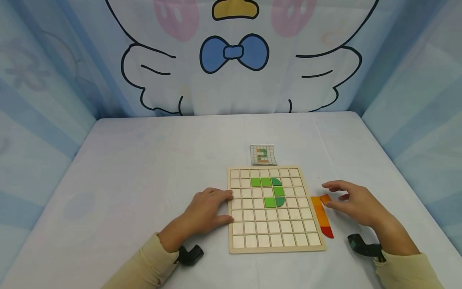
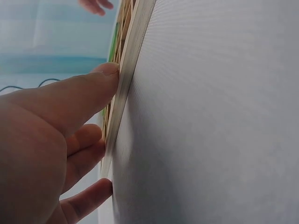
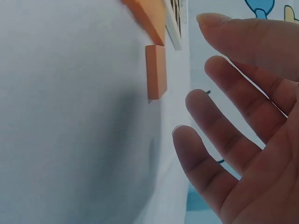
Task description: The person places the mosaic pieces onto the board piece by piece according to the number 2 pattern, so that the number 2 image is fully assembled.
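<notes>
A wooden grid board (image 1: 276,241) lies flat on the table, its inner squares framed by raised lines. Light green square tiles (image 1: 256,182) and dark green rounded tiles (image 1: 280,202) sit in its upper cells, forming a hooked shape. At the board's left edge, my left hand (image 1: 205,210) touches the rim with thumb and fingertips, fingers extended. My right hand (image 1: 359,204) hovers, fingers spread and holding nothing, over a small orange tile (image 3: 156,72). That tile is beside a row of orange tiles (image 1: 319,210) along the board's right side, with a red rounded tile (image 1: 327,232) at the near end.
A small pattern card (image 1: 264,155) with a coloured figure on a grid lies just beyond the board's far edge. White cloth covers the table (image 1: 144,168). Printed fabric curtains (image 1: 234,92) stand at the back and both sides.
</notes>
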`<state>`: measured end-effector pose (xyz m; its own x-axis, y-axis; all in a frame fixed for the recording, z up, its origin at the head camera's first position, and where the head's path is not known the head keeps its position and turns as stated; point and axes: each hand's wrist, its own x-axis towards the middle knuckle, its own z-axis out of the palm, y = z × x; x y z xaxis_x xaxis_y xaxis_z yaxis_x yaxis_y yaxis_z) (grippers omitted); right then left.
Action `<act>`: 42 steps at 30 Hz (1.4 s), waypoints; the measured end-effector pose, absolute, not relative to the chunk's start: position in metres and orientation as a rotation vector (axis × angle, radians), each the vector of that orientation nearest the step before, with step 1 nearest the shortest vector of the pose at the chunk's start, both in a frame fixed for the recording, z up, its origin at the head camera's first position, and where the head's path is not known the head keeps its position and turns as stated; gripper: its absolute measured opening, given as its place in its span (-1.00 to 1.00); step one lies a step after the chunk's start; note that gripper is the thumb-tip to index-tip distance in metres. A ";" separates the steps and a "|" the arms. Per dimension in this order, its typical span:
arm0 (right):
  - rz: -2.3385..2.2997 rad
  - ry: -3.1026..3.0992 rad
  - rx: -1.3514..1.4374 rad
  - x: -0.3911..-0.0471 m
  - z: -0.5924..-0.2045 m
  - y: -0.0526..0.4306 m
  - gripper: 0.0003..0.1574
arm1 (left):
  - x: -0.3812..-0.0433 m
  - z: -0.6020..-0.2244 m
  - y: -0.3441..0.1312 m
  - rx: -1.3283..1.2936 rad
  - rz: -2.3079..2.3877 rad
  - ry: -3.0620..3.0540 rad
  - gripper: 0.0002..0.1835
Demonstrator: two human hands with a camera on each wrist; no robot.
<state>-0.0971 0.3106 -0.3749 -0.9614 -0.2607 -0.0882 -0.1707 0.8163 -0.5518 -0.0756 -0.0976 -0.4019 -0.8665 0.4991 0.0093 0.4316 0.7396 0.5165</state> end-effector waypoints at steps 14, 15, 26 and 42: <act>-0.767 2.857 -0.343 -0.099 -0.388 0.315 -0.46 | -0.075 -0.402 -0.098 0.755 0.783 2.812 -0.36; -0.763 2.857 -0.342 -0.099 -0.388 0.315 -0.46 | -0.075 -0.402 -0.098 0.754 0.782 2.811 -0.37; -0.750 2.853 -0.351 -0.099 -0.387 0.312 -0.49 | -0.074 -0.399 -0.098 0.757 0.773 2.811 -0.38; -0.717 2.864 -0.411 -0.100 -0.388 0.311 -0.59 | -0.075 -0.400 -0.097 0.748 0.766 2.814 -0.36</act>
<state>-0.0997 0.3111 -0.3876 -0.9493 -0.3019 -0.0878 -0.2250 0.8473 -0.4812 -0.0749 -0.0971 -0.4005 -0.8686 0.4955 0.0038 0.4291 0.7483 0.5059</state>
